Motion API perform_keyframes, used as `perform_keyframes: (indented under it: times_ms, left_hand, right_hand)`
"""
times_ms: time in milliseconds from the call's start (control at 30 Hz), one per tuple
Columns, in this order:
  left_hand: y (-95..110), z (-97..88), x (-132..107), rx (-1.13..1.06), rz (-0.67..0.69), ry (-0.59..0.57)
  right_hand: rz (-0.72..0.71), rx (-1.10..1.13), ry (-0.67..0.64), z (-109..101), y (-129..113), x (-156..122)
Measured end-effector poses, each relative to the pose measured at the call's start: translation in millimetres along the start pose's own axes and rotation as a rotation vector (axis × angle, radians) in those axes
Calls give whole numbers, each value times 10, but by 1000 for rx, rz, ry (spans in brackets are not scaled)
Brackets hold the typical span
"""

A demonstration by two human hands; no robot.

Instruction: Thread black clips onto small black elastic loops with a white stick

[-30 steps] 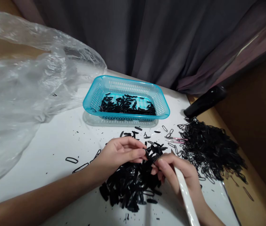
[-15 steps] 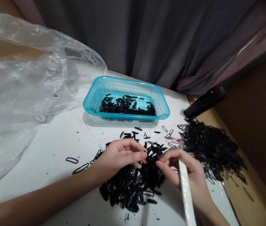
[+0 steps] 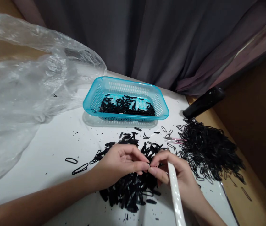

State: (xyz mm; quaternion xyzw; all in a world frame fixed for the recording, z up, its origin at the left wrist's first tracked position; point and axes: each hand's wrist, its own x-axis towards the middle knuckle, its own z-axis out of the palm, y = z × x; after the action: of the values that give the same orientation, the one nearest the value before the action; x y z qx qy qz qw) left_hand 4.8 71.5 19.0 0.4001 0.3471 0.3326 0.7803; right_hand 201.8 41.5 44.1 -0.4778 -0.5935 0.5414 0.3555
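Observation:
Over a pile of small black oblong pieces (image 3: 131, 196), my left hand (image 3: 123, 161) has its thumb and forefinger pinched together. The thumb and forefinger of my right hand (image 3: 177, 171) are closed too, meeting the left fingertips. Whatever is between the fingertips is too small and covered to name. A long white stick-like handle (image 3: 175, 194) with a patterned surface lies across my right hand, held in the crook of thumb and forefinger. Behind the pile stands a blue slotted plastic basket (image 3: 125, 116), with many similar black pieces in its bottom.
At the right lies a tangled heap of thin black loops (image 3: 210, 153), with a pink-handled metal tool (image 3: 176, 141) partly under it. A black cylindrical object (image 3: 202, 102) leans behind the heap. Crumpled clear plastic (image 3: 29, 94) covers the left side; loose loops (image 3: 71, 160) lie near it.
My right hand has moved left with the white handle, and its fingertips now meet those of my left hand. The left hand has shifted slightly down and right.

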Motion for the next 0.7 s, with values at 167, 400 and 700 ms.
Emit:
perform_keyframes:
  times_ms: [167, 400, 700]
  left_hand:
    - [-3, 31, -36, 13, -25, 51]
    - [-25, 107, -63, 0, -23, 20]
    - [-118, 129, -64, -54, -37, 61]
  right_hand:
    - [-134, -121, -36, -15, 5, -10]
    - [-173, -206, -198, -45, -2, -65]
    - [-252, -262, -239, -58, 24, -45]
